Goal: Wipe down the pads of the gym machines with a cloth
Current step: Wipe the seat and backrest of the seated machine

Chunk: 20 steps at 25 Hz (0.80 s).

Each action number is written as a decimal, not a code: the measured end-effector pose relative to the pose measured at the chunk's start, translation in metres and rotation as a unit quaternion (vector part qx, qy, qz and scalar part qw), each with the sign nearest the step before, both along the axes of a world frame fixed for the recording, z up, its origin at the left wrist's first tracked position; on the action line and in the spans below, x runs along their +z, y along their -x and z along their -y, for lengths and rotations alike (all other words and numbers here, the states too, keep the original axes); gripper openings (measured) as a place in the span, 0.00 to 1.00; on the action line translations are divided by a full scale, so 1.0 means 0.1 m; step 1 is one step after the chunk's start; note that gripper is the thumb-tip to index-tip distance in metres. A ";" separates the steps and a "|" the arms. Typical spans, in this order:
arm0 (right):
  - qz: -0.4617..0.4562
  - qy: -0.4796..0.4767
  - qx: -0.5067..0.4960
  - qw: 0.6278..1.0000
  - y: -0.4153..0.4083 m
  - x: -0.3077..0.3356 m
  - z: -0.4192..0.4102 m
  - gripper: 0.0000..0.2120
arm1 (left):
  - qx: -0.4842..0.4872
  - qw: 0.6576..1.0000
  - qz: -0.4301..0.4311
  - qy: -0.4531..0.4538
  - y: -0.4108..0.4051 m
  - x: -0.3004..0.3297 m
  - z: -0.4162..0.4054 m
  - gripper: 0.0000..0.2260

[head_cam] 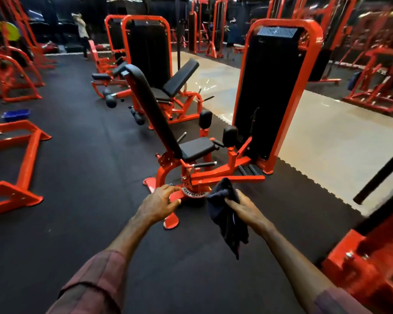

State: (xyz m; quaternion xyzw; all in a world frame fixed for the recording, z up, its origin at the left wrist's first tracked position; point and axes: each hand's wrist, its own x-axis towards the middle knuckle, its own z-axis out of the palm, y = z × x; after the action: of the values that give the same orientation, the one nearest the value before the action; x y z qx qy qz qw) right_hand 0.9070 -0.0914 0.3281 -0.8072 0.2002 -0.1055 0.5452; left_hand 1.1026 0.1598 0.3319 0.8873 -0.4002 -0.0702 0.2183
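Observation:
A red-framed seated machine stands just ahead of me, with a long black back pad (153,109), a black seat pad (196,148) and two upright black leg pads (230,135). My right hand (245,208) is shut on a dark cloth (225,214), which hangs down in front of the machine's base. My left hand (160,202) is held out open, fingers spread, over the red base near the round adjuster plate (194,193). Neither hand touches a pad.
The machine's tall red weight stack tower (275,91) rises on the right. A second padded machine (179,78) stands behind. More red frames line the left (21,155) and lower right (368,264). A blue tub (16,114) sits at left. People stand far back.

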 end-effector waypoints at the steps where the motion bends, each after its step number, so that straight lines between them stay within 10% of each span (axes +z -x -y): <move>1: -0.007 -0.008 0.000 1.000 -0.29 0.03 0.17 0.12 | -0.015 1.000 -0.004 -0.008 -0.36 0.03 0.22 0.21; 20: -0.080 0.078 0.045 0.993 -5.00 -0.65 4.28 0.17 | 0.073 0.990 -0.115 0.033 -4.66 -1.46 4.08 0.21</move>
State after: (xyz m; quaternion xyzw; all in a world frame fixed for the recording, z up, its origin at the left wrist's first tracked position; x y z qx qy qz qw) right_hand 1.4074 -0.5199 0.2632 -0.8613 0.1973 -0.0313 0.4671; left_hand 1.5682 -0.2477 0.1862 0.8923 -0.3091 -0.1428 0.2965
